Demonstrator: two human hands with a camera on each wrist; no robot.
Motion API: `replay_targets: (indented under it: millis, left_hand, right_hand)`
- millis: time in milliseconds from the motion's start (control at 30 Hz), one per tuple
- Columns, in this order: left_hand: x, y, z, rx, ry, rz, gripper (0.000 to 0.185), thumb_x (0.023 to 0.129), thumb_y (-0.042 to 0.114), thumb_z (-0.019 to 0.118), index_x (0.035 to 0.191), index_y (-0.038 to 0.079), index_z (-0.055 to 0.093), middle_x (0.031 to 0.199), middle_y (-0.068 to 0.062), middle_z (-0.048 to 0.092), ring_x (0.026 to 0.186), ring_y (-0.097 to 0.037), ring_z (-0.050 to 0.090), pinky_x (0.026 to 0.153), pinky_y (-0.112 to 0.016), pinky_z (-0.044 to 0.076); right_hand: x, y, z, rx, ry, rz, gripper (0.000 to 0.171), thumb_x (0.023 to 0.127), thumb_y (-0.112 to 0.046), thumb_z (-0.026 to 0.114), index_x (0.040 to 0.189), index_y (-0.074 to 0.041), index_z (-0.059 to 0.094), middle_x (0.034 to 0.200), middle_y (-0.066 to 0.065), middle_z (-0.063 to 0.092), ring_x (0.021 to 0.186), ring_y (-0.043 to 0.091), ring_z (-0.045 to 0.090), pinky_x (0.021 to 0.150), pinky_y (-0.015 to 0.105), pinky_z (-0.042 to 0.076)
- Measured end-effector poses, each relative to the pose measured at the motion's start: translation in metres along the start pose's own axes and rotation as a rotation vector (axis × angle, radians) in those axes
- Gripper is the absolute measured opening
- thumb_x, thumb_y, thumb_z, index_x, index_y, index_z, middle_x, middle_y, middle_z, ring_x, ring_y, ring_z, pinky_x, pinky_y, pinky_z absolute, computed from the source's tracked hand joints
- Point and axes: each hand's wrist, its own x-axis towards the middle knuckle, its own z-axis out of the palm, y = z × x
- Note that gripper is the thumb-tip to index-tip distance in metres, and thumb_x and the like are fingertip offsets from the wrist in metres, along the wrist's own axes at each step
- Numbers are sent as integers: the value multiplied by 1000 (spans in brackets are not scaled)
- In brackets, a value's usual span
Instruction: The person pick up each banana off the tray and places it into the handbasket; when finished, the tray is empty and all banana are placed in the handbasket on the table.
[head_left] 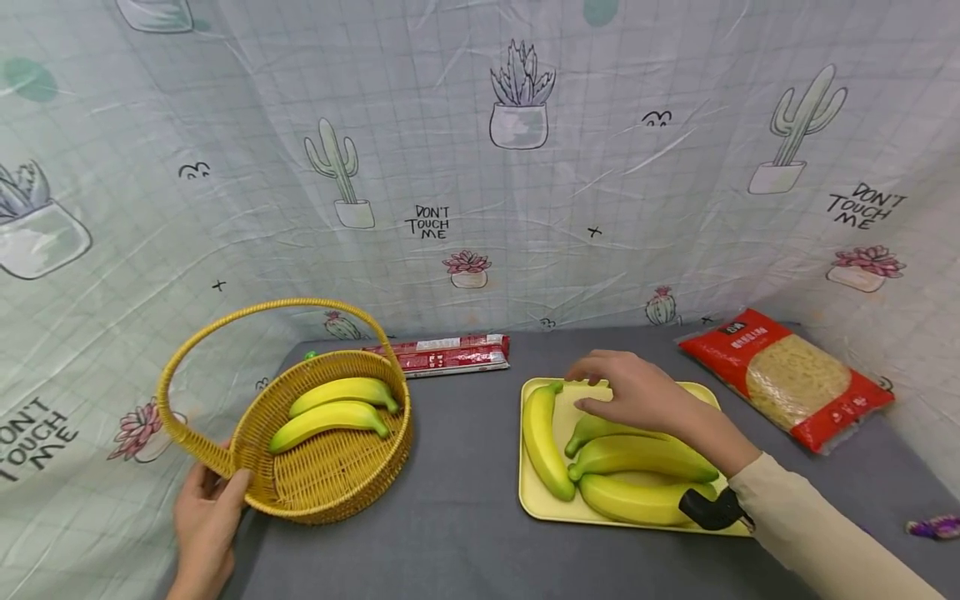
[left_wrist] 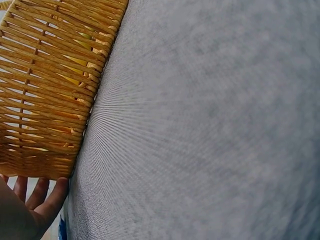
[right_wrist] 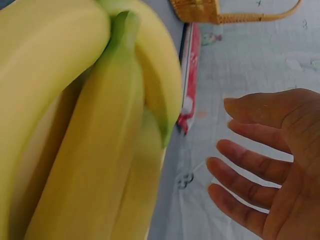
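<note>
On the left in the head view stands a round yellow wicker basket (head_left: 322, 500) with a tall hoop handle. Two bananas (head_left: 330, 421) lie in it. My left hand (head_left: 206, 521) holds the basket's near left side by the handle's foot, thumb at the rim; its fingertips (left_wrist: 61, 187) touch the outer weave in the left wrist view. To the right, a pale yellow tray (head_left: 536, 507) carries several bananas (head_left: 543, 442). My right hand (head_left: 630, 387) hovers above the tray's far part, fingers loosely bent and apart, holding nothing. In the right wrist view the bananas (right_wrist: 95, 145) appear beside it.
Red packets (head_left: 450, 354) lie behind the basket by the patterned cloth backdrop (head_left: 480, 192). A red bag of pasta (head_left: 795, 375) lies right of the tray. A small purple item (head_left: 933, 527) is at the right edge. Grey cloth (head_left: 457, 500) covers the table.
</note>
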Motion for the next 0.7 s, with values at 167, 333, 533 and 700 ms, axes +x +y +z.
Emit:
replay_targets:
  millis: [167, 333, 533, 700]
  left_hand:
    - [0, -1, 0, -19, -7, 2, 57, 101, 5, 62, 156, 14, 52, 131, 3, 53, 107, -6, 55, 70, -12, 50]
    - [0, -2, 0, -26, -13, -10, 56, 101, 6, 62, 155, 15, 52, 129, 5, 53, 106, -5, 55, 70, -12, 50]
    - [-1, -1, -1, -3, -15, -11, 58, 102, 9, 62, 159, 16, 50, 132, 4, 52, 108, -6, 54, 71, -11, 50]
    - [-1, 0, -1, -7, -10, -16, 58, 102, 9, 61, 158, 16, 50, 133, 4, 52, 110, -6, 53, 71, -11, 50]
  right_hand:
    - [-13, 21, 0, 60, -40, 9, 32, 95, -18, 82, 124, -10, 76, 119, 3, 72, 103, 31, 69, 82, 47, 59]
    - [-22, 36, -2, 93, -73, 54, 33, 95, -19, 81, 125, -7, 75, 121, 10, 72, 103, 33, 68, 82, 48, 59]
    - [-30, 45, -4, 107, -106, 81, 38, 92, -15, 84, 127, -5, 74, 122, 13, 71, 104, 34, 68, 80, 48, 59]
    - [-35, 52, -1, 99, -114, 90, 43, 90, -13, 86, 129, -3, 72, 122, 13, 71, 103, 33, 69, 80, 46, 59]
